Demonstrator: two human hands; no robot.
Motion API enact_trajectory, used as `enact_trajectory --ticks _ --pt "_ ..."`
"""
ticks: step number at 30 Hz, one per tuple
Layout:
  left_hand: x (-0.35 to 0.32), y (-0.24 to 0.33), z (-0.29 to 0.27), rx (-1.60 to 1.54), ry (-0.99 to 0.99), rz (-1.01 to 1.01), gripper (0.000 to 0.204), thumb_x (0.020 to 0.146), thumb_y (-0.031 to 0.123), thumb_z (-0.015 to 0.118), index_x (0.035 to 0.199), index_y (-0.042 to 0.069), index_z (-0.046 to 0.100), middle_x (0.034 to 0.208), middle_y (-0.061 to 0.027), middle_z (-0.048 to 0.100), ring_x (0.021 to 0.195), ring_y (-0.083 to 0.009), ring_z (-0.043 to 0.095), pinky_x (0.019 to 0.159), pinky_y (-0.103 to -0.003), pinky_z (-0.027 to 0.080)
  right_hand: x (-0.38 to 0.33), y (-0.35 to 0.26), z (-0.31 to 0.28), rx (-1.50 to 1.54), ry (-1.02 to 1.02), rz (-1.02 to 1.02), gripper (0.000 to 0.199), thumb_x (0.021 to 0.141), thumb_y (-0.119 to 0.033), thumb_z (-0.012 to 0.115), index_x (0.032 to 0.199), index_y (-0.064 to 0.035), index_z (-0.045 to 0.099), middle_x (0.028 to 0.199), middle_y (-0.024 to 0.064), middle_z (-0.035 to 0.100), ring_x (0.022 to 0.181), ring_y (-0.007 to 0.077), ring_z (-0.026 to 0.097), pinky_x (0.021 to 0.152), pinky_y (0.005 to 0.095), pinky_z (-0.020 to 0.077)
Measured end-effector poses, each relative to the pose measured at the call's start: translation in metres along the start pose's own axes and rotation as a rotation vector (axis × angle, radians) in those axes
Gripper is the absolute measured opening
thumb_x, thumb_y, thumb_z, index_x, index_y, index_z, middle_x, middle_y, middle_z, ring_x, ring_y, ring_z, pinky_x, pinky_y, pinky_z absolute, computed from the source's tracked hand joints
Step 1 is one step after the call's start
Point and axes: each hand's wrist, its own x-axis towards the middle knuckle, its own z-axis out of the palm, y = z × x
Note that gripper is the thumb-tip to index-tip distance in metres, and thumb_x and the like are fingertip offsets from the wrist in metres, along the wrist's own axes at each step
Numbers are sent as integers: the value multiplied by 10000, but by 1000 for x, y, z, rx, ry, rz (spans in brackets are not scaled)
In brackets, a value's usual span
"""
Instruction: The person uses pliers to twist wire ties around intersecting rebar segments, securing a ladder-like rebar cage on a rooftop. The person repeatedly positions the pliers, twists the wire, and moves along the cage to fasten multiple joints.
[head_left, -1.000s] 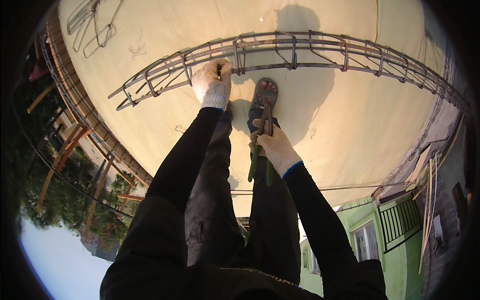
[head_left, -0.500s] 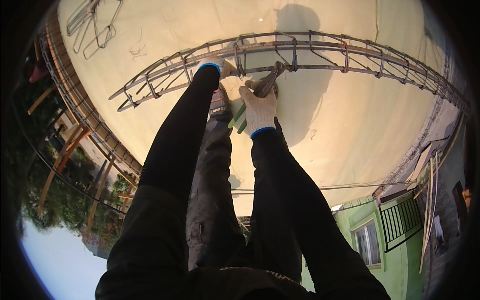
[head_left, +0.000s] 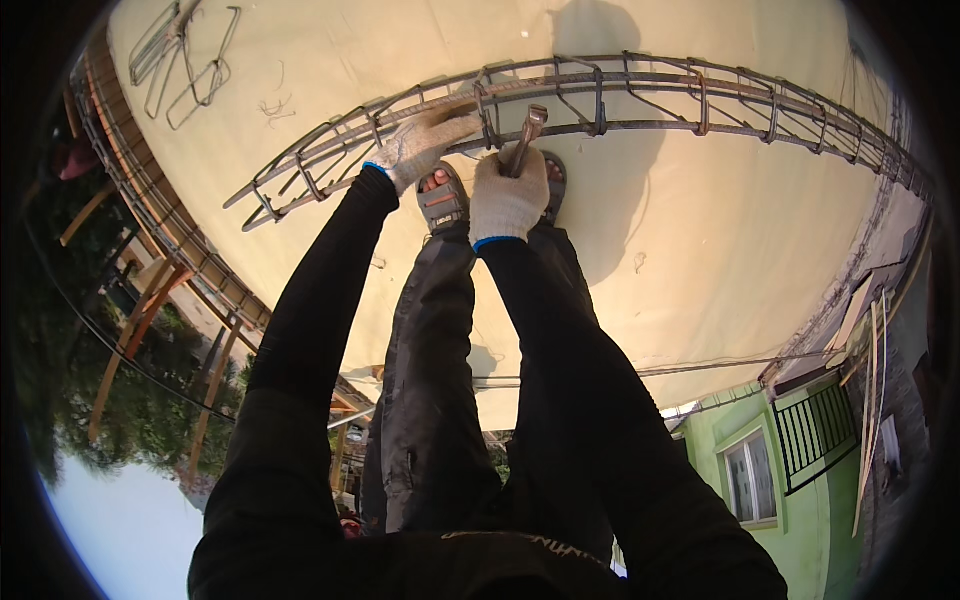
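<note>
A long steel rebar cage of ribbed bars and stirrups curves across the pale sheet. In a light knitted glove with a blue cuff, my right hand is closed around pincers. Their metal head points up beside the near bar, close to a stirrup; the palm hides the handles. My left hand, gloved alike, lies over the bars left of that stirrup. Its fingers stretch to the right, and whatever is under them is hidden. Just below the cage are my sandalled feet.
Several loose bent stirrups lie at the upper left on the pale sheet. Wooden formwork with rebar edges the left side, with trees beyond. A cable crosses behind my legs. A green building stands lower right.
My right hand has turned and shifted slightly left, so the pincers point up and their green handles no longer show. My left hand now lies stretched along the bars, its forearm further left.
</note>
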Motion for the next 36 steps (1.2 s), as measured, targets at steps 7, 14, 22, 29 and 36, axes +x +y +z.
enact_trajectory --ticks 7,14,22,29,36 --pt "-73 24 42 263 496 267 335 962 184 744 1252 16 760 1316 -205 759 1153 -378 737 1001 -462 574 4 -23 -19 -80 -2 -165 121 916 -96 715 1001 -18 677 842 157 707 753 354 726 713 439 567" --pt "-127 -6 115 -336 664 -57 333 1049 173 704 1334 1 727 1221 -128 754 1065 -226 712 960 -354 560 90 -52 -50 194 -432 437 61 923 -36 706 946 -8 657 766 74 628 597 199 593 600 384 537" --pt "-80 8 143 -1243 319 -354 536 1123 418 673 1551 100 633 1416 -66 683 1162 -168 652 1033 -352 542 66 -22 -51 446 -382 488 84 977 9 705 1042 -5 653 823 70 641 667 181 623 661 359 581" --pt "-57 24 128 -922 -108 -324 557 1151 445 632 1585 99 593 1468 -66 659 1328 -199 635 1102 -351 522 92 -33 -71 112 -525 338 100 966 -41 733 1031 14 681 788 79 668 650 189 645 629 339 560" --pt "-21 19 172 -1683 298 -6 242 1176 259 619 1310 58 641 1089 -77 758 905 -189 744 825 -323 610 104 -44 -73 -17 -641 304 164 916 -46 750 1048 32 691 806 88 679 639 194 661 603 338 543"
